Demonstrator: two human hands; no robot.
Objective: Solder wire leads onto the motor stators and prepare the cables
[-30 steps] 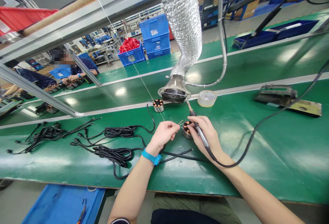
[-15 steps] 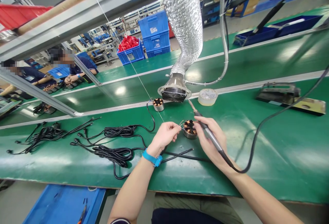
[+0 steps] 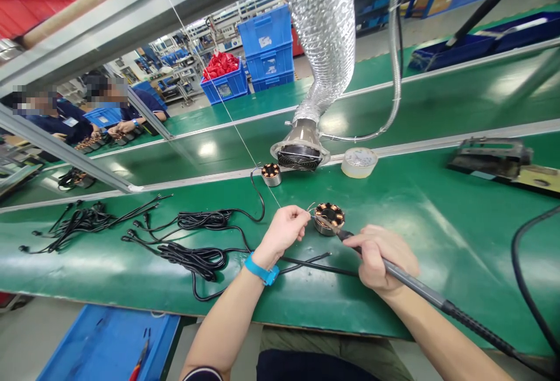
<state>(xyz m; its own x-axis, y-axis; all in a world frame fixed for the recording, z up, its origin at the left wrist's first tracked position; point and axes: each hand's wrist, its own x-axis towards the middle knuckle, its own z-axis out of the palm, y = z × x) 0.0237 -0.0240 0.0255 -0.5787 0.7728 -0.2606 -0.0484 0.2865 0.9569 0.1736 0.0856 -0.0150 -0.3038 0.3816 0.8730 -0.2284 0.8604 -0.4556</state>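
My left hand [image 3: 289,228], with a blue band at the wrist, pinches the thin solder wire [image 3: 245,144] that runs down from the upper frame. Its fingertips are just left of a copper-wound motor stator [image 3: 329,220] lying on the green bench. My right hand [image 3: 385,255] is closed around a soldering iron [image 3: 413,283], whose tip points left over the stator's near left edge, close to the left fingertips. Whether tip and wire touch is too small to tell. A second stator [image 3: 271,175] with a black cable stands farther back.
Coiled black cables [image 3: 192,258] lie left on the bench [image 3: 437,241]. A fume duct [image 3: 301,144] hangs behind the stators, beside a round clear container [image 3: 359,163]. The iron's stand [image 3: 490,159] is at right. Two people sit at the far left.
My right hand has moved right and turned the iron, so its tip now points left at the stator instead of up and away. The fingers have left the stator. My left hand stays nearly still.
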